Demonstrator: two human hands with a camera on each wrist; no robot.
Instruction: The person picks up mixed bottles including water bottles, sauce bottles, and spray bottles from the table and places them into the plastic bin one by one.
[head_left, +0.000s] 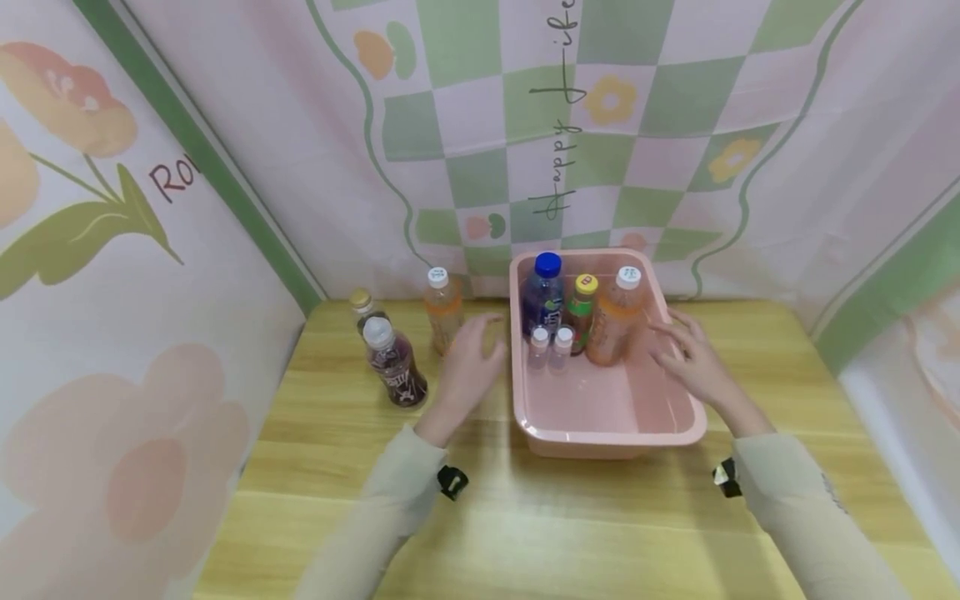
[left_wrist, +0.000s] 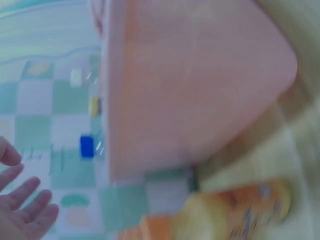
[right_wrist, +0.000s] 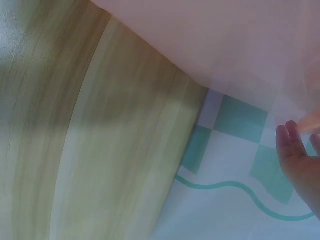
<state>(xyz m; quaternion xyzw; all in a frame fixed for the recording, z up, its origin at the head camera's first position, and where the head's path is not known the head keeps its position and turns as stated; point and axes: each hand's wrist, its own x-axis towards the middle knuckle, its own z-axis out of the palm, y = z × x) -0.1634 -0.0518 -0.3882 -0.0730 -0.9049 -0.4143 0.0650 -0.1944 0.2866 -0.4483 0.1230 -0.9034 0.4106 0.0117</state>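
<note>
My left hand [head_left: 472, 367] is held between the standing bottles and the pink basin [head_left: 611, 437], its fingers loosely bent around nothing. Just behind it stands an orange drink bottle [head_left: 444, 312] with a white cap. An orange-capped bottle [left_wrist: 215, 217] shows below the basin's wall in the left wrist view, mostly hidden by my hand from above. At the basin's right rim is my right hand [head_left: 693, 362], fingers spread and holding nothing. Inside the basin stand a blue-capped bottle [head_left: 543, 300], a yellow-capped bottle [head_left: 581, 312], a white-capped orange bottle [head_left: 615, 325] and two small clear bottles [head_left: 559, 354].
Left of my left hand stand a dark purple drink bottle [head_left: 397, 371] and a gold-capped bottle [head_left: 363, 308]. The wooden table [head_left: 540, 533] ends at a curtain [head_left: 480, 125] with green checks. Another patterned curtain [head_left: 150, 333] hangs along the left side.
</note>
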